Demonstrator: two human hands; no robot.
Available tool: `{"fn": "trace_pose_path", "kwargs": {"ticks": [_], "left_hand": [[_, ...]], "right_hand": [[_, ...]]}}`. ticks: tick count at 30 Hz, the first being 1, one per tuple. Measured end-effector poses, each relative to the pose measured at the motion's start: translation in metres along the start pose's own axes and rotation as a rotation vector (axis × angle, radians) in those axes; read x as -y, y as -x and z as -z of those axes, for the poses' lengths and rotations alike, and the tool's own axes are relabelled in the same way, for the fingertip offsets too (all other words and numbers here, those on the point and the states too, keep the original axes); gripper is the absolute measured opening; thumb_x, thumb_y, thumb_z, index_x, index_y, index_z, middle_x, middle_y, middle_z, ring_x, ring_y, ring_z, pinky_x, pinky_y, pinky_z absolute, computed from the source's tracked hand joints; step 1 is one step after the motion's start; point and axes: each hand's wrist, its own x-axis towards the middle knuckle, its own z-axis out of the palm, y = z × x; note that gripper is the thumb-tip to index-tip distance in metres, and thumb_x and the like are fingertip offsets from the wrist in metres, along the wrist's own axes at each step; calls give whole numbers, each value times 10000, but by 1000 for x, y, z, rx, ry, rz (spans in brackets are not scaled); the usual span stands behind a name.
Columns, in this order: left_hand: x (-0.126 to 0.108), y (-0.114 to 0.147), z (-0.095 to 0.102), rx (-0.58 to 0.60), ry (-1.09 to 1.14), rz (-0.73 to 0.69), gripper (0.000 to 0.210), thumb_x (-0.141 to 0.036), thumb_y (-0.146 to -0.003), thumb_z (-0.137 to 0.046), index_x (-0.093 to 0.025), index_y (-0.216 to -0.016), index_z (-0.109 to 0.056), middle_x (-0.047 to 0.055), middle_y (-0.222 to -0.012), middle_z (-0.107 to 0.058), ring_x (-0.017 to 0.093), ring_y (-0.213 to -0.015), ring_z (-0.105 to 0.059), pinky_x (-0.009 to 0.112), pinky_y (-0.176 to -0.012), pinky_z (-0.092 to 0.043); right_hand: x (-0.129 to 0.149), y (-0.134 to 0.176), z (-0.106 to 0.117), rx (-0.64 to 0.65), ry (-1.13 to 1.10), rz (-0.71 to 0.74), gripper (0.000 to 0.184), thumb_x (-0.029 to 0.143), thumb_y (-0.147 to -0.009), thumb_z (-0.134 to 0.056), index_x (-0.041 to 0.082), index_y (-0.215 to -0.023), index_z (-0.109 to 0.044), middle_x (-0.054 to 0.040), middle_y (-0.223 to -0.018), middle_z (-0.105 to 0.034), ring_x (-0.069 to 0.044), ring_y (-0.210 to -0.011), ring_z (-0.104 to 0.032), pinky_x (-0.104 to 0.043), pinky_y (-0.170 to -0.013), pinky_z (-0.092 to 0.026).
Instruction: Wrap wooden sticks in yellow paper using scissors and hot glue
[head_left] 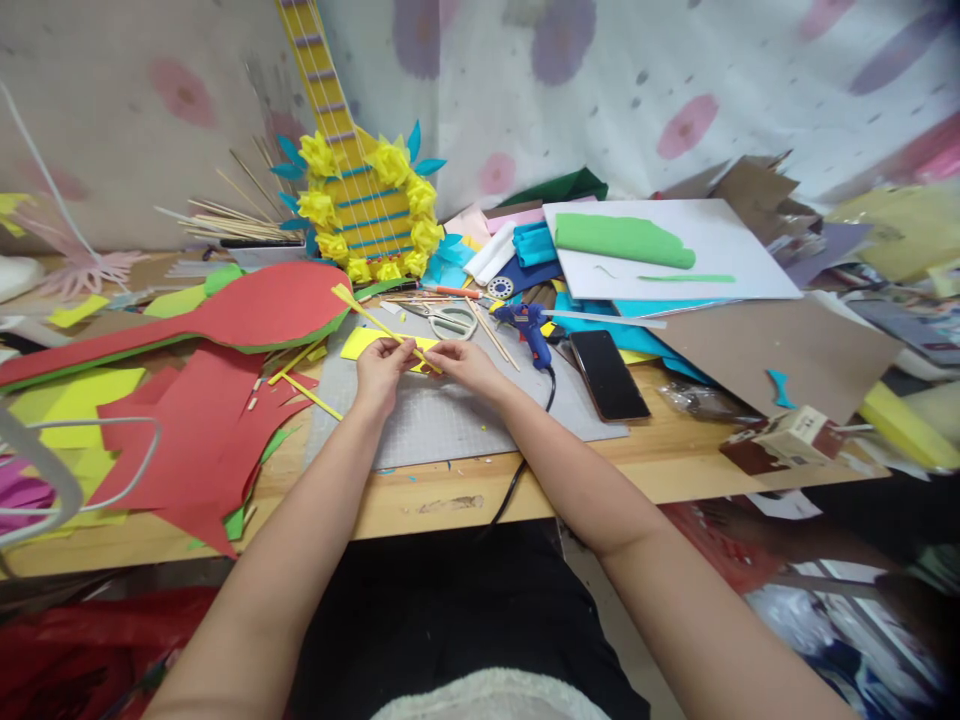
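Note:
A thin yellow paper strip point(369, 314) runs slantwise between my two hands over the grey cutting mat point(450, 425). My left hand point(386, 372) pinches it near the middle, fingers closed. Close beside it, my right hand point(463, 366) pinches the strip's lower end between thumb and finger. Just behind my left hand lies a yellow paper sheet point(358, 342), partly hidden by the fingers. More narrow yellow strips point(315, 398) rest at the mat's left edge. Scissors point(452, 321) and a blue glue gun point(531, 330) lie beyond my right hand.
A red guitar-shaped cutout point(262, 305) and red paper point(195, 430) cover the left side. A yellow paper guitar with flowers point(371, 205) stands at the back. To the right are a black phone point(609, 375), a white board point(675, 280) and brown cardboard point(765, 345). The glue gun's cord point(517, 480) crosses the front edge.

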Motion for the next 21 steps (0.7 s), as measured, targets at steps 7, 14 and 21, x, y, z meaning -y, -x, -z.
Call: {"fn": "trace_pose_path", "kwargs": {"ticks": [7, 14, 21], "left_hand": [[1, 0, -3, -73, 15, -16, 346, -219, -511, -779, -147, -620, -459, -22, -534, -584, 100, -480, -575, 272, -576, -518], [3, -2, 0, -91, 12, -34, 325, -227, -546, -761, -150, -636, -459, -13, -578, -596, 117, -540, -605, 255, -583, -497], [6, 0, -4, -40, -65, 2, 320, -252, -514, -782, -149, -616, -497, -28, -539, -573, 82, -484, -545, 170, -443, -400]], "right_hand": [[-13, -6, -5, -25, 268, 119, 106, 232, -770, -550, 146, -794, -608, -6, -709, -663, -90, -649, -611, -221, -655, -474], [-9, 0, 1, 72, 228, 137, 191, 144, -680, -610, 137, -871, -603, -29, -827, -683, -123, -792, -636, -245, -729, -470], [-13, -10, -2, -76, 342, 74, 303, 449, -755, -565, 148, -737, -586, 0, -632, -642, -81, -553, -578, -192, -554, -439]]}}
